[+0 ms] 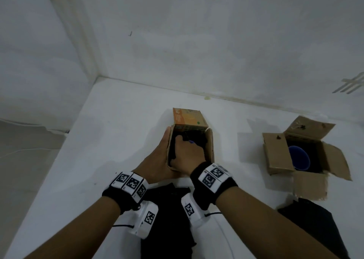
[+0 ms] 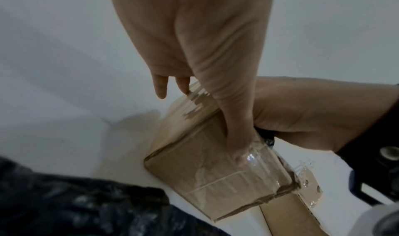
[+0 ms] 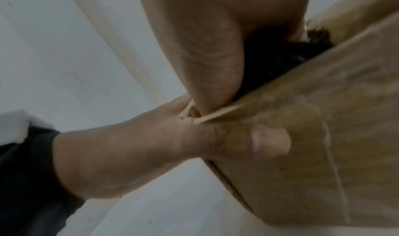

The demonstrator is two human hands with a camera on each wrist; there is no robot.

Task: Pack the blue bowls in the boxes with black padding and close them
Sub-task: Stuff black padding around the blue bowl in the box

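Inside the left box [image 1: 210, 146], the right hand [image 1: 188, 152] hides its fingertips; the blue sliver [image 1: 190, 141] there is perhaps a bowl.

white table [image 1: 118, 140], printed box [image 1: 187, 118], plain box [image 1: 275, 154], black padding [image 1: 167, 199]

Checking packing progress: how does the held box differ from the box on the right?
The held box is gripped by the left hand, the right hand gripping black padding inside; the right box stands untouched, its blue bowl uncovered. The held box has an orange printed flap; the right box's are plain brown. Both are open.
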